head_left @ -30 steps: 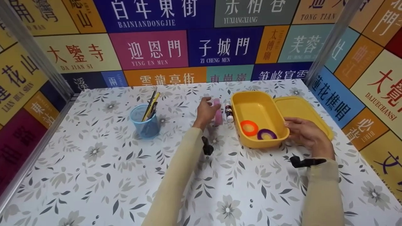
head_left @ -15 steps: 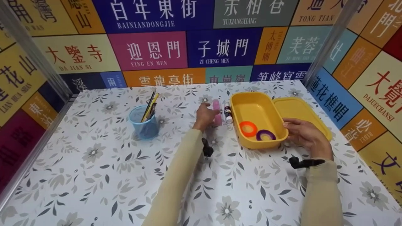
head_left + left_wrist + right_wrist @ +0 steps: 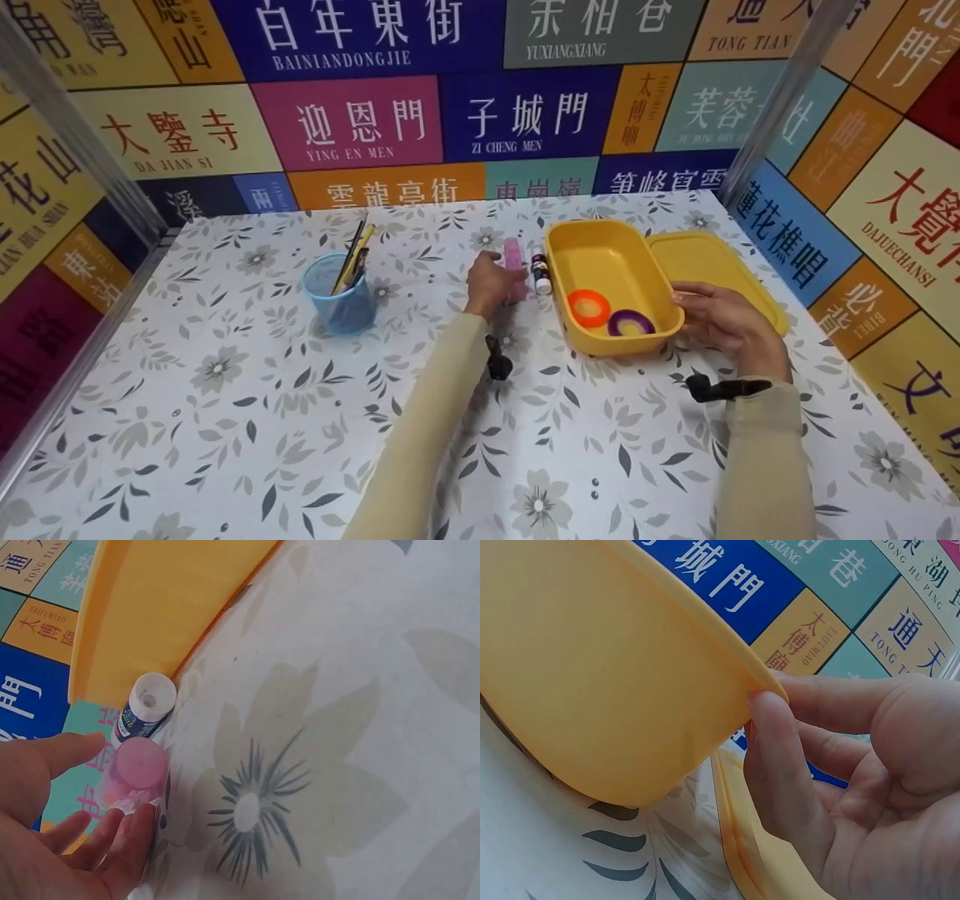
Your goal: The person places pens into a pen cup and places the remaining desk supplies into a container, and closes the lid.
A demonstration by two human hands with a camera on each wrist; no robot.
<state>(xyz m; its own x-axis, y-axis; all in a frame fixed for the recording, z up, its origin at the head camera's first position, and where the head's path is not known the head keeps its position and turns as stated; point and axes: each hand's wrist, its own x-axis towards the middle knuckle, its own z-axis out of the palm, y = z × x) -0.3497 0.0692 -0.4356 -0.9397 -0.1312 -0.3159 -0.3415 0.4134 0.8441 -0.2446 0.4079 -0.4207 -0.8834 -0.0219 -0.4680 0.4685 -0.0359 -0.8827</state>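
My left hand (image 3: 491, 283) is at a pink translucent tube (image 3: 513, 262) lying on the table. In the left wrist view, the fingers lie along one side of the tube's pink cap (image 3: 141, 763), with the thumb lifted apart from it. Beside it lies a small glue-stick-like tube (image 3: 541, 274) with a white cap and dark label. My right hand (image 3: 724, 322) pinches the rim of a yellow plastic box (image 3: 611, 259) between thumb and fingers. Inside the box are an orange ring (image 3: 576, 307) and a purple ring (image 3: 616, 322).
A yellow lid (image 3: 712, 262) lies right of the box. To the left stands a light-blue mesh pen cup (image 3: 349, 311) holding pencils and other slim items. Behind the flower-patterned table (image 3: 300, 450) rises a wall of coloured sign panels (image 3: 345, 124).
My left hand has lowered onto the pink tube, its fingers drawing in closer to it. The right hand keeps its pinch on the box rim. The head view has shifted slightly.
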